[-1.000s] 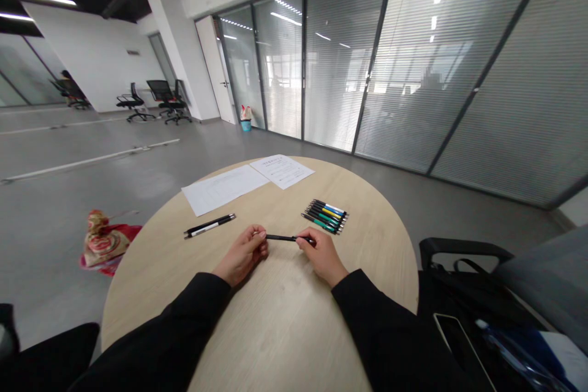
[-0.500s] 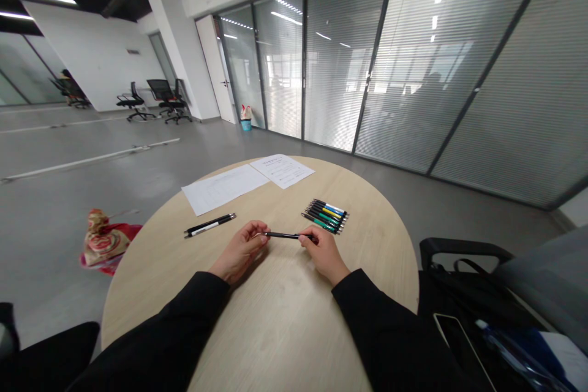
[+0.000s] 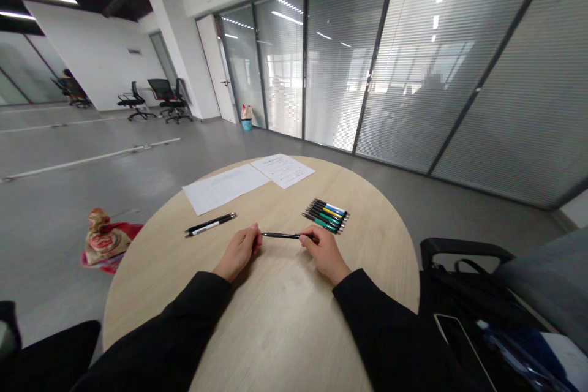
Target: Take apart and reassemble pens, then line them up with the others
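A slim black pen (image 3: 281, 235) lies level in the air just above the table, pinched near its right end by my right hand (image 3: 322, 251). Its thin tip points left, toward my left hand (image 3: 239, 250). The fingers of that hand are curled in with the thumb on top, close beside the tip; what they hold, if anything, is hidden. Beyond my right hand, several pens (image 3: 326, 215) with blue, yellow, green and white parts lie in a row. To the left of my left hand rest two pens (image 3: 210, 225), black and black-and-white.
Two printed sheets (image 3: 225, 187) lie at the far side of the round wooden table (image 3: 280, 331). A chair (image 3: 463, 248) at the right carries a bag and a phone (image 3: 462, 346). On the floor at left sits a red and beige bag (image 3: 108, 242).
My left hand has drawn slightly left, its fingers curling in more, and the pen's tip now shows more fully. My right hand keeps its grip on the pen.
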Motion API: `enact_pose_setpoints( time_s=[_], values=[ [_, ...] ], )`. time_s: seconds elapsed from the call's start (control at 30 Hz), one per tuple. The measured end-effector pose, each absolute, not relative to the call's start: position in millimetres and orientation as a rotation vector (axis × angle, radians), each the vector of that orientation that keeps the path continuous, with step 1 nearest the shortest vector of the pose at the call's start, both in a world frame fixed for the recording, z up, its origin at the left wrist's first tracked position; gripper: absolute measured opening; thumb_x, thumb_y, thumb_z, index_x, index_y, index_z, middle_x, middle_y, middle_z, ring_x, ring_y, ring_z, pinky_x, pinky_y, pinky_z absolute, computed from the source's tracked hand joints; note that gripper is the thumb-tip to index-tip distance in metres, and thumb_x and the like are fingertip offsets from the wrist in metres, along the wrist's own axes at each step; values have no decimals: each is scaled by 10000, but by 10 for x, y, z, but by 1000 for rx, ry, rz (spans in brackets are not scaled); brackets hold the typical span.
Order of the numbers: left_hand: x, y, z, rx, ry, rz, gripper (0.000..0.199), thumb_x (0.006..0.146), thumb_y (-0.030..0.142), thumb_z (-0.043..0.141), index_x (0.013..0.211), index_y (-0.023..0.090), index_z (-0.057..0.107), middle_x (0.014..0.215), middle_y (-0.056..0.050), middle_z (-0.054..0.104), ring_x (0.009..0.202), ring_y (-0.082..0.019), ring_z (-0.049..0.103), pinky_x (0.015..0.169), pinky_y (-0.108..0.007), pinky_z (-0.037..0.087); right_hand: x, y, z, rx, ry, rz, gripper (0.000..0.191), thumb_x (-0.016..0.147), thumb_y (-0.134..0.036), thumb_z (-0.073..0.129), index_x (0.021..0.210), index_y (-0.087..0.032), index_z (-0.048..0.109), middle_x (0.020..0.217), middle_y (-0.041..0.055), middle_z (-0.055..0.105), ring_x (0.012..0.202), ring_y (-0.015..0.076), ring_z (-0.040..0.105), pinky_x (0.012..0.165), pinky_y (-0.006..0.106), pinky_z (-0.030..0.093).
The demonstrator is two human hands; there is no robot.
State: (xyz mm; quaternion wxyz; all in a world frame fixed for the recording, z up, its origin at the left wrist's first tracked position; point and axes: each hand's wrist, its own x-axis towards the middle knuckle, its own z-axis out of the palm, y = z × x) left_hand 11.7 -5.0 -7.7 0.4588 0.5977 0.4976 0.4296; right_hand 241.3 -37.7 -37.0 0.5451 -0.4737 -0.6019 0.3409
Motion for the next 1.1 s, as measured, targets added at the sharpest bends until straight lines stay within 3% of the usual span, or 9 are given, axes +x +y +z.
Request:
enact_pose_setpoints(
  time_s=[0.2,0.4,0.53,0.67,0.83,1.1],
  values=[
    [126,-96,24,1591,1139,967,599,829,678,590,488,200,470,452,28,388,447,-111,295,460,-239,234,2418,-373,-383,-1108,-1433,817,167,854,-325,624,843,-180,705,728,5,647,680,158,576,645,266,438],
    [84,-87,-35,1485,1084,915,458,841,577,636,618,198,507,510,49,405,445,-97,313,430,-209,202,2419,-372,-374,-1109,-1417,830,175,851,-332,625,849,-177,706,731,10,646,682,162,578,652,272,440],
    [72,-83,-42,1420,1025,937,279,795,440,697,753,194,572,556,54,449,477,-100,375,455,-192,274,2419,-372,-371,-1107,-1407,844,171,846,-329,626,830,-176,700,713,7,637,670,160,570,643,270,436],
    [107,-78,-37,1425,1063,988,379,835,542,619,720,183,576,578,36,471,498,-109,403,469,-211,307,2417,-363,-384,-1095,-1411,859,170,843,-329,632,836,-175,702,721,6,639,674,158,571,640,266,433],
    [133,-100,5,1560,1220,867,590,873,690,482,566,186,485,475,44,394,451,-97,318,457,-234,226,2408,-368,-379,-1087,-1420,855,176,844,-329,632,833,-168,702,716,3,638,668,151,562,633,259,421],
    [99,-115,1,1508,1125,823,477,839,627,585,664,202,459,509,75,375,448,-86,305,436,-211,187,2414,-358,-399,-1095,-1399,846,175,848,-326,633,850,-167,707,728,6,644,674,152,574,645,260,431]
  ],
)
